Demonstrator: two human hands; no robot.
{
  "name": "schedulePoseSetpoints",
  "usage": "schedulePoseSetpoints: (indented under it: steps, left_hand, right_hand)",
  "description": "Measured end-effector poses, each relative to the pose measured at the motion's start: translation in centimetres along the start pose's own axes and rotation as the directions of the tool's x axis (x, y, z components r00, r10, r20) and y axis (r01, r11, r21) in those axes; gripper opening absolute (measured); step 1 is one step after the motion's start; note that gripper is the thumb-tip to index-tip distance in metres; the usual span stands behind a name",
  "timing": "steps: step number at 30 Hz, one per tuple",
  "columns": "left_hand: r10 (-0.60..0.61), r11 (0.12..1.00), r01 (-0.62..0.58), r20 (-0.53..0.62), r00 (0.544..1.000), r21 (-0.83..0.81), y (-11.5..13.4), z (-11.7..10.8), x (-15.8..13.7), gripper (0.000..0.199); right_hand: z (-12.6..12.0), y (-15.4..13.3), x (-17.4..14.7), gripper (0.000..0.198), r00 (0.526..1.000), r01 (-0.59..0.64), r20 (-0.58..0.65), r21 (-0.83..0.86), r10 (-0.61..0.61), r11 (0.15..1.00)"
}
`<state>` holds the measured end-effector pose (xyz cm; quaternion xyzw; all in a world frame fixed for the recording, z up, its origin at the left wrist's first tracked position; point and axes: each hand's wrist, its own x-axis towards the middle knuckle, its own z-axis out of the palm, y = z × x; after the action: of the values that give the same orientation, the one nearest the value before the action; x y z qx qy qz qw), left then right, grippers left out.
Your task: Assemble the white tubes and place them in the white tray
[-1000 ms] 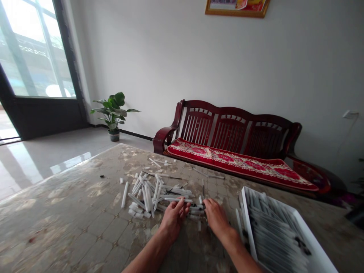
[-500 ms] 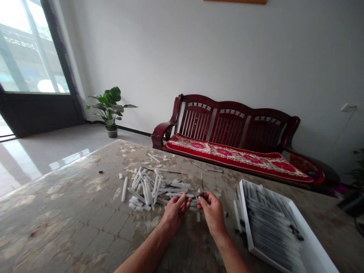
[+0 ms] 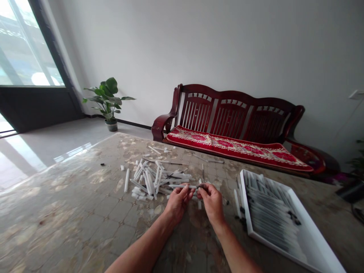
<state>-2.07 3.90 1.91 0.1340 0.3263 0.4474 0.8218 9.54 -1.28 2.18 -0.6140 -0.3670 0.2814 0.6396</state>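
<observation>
My left hand [image 3: 178, 204] pinches a slim white pen barrel [image 3: 183, 186], which lies roughly level with its right end towards my other hand. The fingers of my right hand [image 3: 212, 201] are closed around a small dark piece [image 3: 200, 186] at that end, largely hidden by the fingertips. The two hands nearly meet above the table. Just beyond and to the left lies a loose pile of white pen barrels [image 3: 149, 178], mixed with short white caps [image 3: 138, 192] and thin dark refills [image 3: 170, 163].
On the right stands a white box [image 3: 247, 212] holding rows of pens [image 3: 270, 212] with dark ends. Small black pieces [image 3: 241, 216] lie beside it on the patterned table [image 3: 93, 227]. A wooden bench [image 3: 227, 117] and a potted plant [image 3: 109, 100] stand beyond.
The pen barrel has come up slightly and now meets the dark piece in my right fingers more closely. The view has tilted down a little.
</observation>
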Motion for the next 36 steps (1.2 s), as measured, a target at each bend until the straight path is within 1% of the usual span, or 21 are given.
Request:
schedulePoseSetpoints:
  steps: [5,10,12,14,16,18,19,21,24,27,29,32,34,36]
  left_hand:
    - [0.005,0.999,-0.006,0.015,1.0,0.039,-0.1,-0.1,-0.1,0.013]
    - [0.041,0.995,-0.044,0.033,0.999,0.088,-0.2,0.0,-0.4,0.011]
    - [0.065,0.993,-0.069,0.037,0.997,0.101,-0.3,-0.1,-0.5,0.011]
    - [0.091,0.989,-0.095,0.044,0.995,0.117,-0.5,-0.2,-0.6,0.014]
    - [0.122,0.981,-0.13,0.065,0.99,0.145,-0.7,-0.4,-0.6,0.022]
    - [0.143,0.971,-0.159,0.1,0.985,0.177,-0.8,-0.5,-0.7,0.031]
    - [0.144,0.968,-0.165,0.117,0.983,0.192,-0.9,-0.5,-0.8,0.035]
    - [0.132,0.965,-0.159,0.138,0.982,0.208,-1.0,-0.5,-0.9,0.041]
    - [0.118,0.968,-0.145,0.135,0.984,0.206,-1.0,-0.4,-1.1,0.044]
    - [0.12,0.968,-0.146,0.134,0.984,0.206,-0.9,-0.3,-1.1,0.043]
    - [0.111,0.967,-0.139,0.14,0.984,0.214,-0.9,-0.3,-1.2,0.043]
    - [0.093,0.965,-0.126,0.149,0.984,0.23,-1.0,-0.3,-1.2,0.045]
    - [0.093,0.963,-0.127,0.149,0.984,0.239,-1.0,-0.3,-1.2,0.045]
    - [0.1,0.961,-0.133,0.144,0.984,0.241,-1.0,-0.4,-1.2,0.045]
  right_hand:
    - [0.0,0.3,-0.2,0.027,1.0,0.008,-0.018,-0.012,-0.009,1.0]
    - [-0.2,0.8,-0.3,0.025,0.997,0.069,-0.015,-0.106,-0.071,0.992]
    - [-0.4,1.0,-0.4,0.024,0.992,0.124,0.0,-0.184,-0.126,0.975]
    - [-0.6,1.1,-0.4,0.024,0.975,0.217,0.027,-0.321,-0.22,0.922]
    - [-0.9,1.2,-0.5,0.026,0.948,0.308,0.068,-0.455,-0.312,0.835]
    - [-1.1,1.3,-0.6,0.032,0.929,0.352,0.103,-0.545,-0.356,0.761]
    - [-1.2,1.2,-0.6,0.036,0.927,0.355,0.112,-0.573,-0.358,0.739]
    - [-1.3,1.2,-0.7,0.042,0.934,0.338,0.116,-0.6,-0.339,0.725]
    - [-1.5,0.8,-0.9,0.044,0.943,0.324,0.125,-0.564,-0.309,0.76]
    - [-1.7,0.4,-1.1,0.034,0.936,0.352,0.167,-0.487,-0.31,0.799]
    - [-1.8,0.3,-1.2,0.031,0.936,0.352,0.178,-0.484,-0.304,0.801]
    - [-1.9,0.4,-1.2,0.041,0.956,0.292,0.157,-0.524,-0.246,0.8]
    - [-2.0,0.5,-1.2,0.047,0.968,0.251,0.157,-0.518,-0.198,0.818]
    - [-2.1,0.4,-1.2,0.046,0.965,0.258,0.178,-0.488,-0.194,0.834]
